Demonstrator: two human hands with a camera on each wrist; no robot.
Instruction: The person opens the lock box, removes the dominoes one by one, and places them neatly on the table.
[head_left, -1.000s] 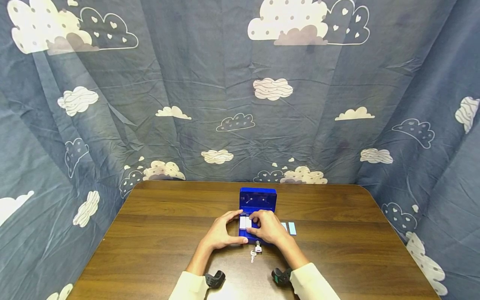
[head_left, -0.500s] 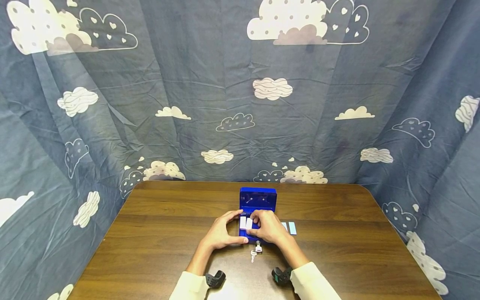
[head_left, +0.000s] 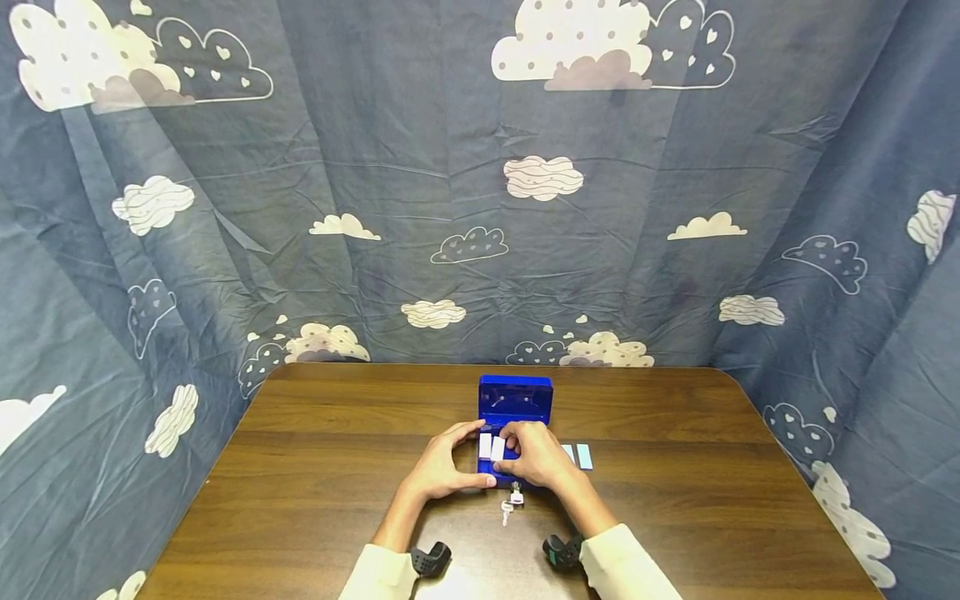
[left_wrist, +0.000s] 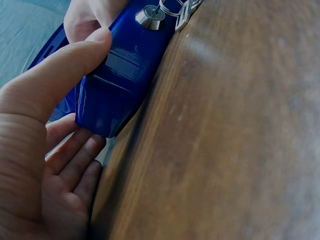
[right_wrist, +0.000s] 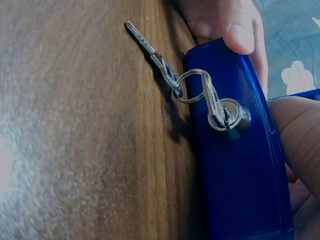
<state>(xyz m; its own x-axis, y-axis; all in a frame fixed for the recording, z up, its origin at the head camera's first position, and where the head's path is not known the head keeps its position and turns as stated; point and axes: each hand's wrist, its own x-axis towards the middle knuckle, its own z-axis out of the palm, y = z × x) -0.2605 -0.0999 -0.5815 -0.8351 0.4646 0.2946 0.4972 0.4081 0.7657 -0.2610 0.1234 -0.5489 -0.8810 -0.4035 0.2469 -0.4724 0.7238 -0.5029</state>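
A blue metal cash box (head_left: pixel 516 398) lies on the table with its lid raised. My left hand (head_left: pixel 442 467) spans its left side, thumb on the near rim and fingers reaching toward the back. Two white oblong blocks lie inside, the left one (head_left: pixel 485 445) and the right one (head_left: pixel 498 448). Over the box, my right hand (head_left: pixel 542 454) pinches the right block between thumb and fingers. The right wrist view has a key in the front lock (right_wrist: pixel 229 114), with a second key (right_wrist: pixel 150 49) hanging from the same ring; the blocks are hidden there.
Two pale blue oblong pieces lie right of the box, a nearer one (head_left: pixel 568 452) partly behind the right hand and another (head_left: pixel 585 457). A brown wooden table (head_left: pixel 330 450) holds everything, with a cloud-patterned curtain (head_left: pixel 480 200) behind.
The right block has tilted and shifted slightly right, with a gap opening beside the left block. My left hand stays in place on the box.
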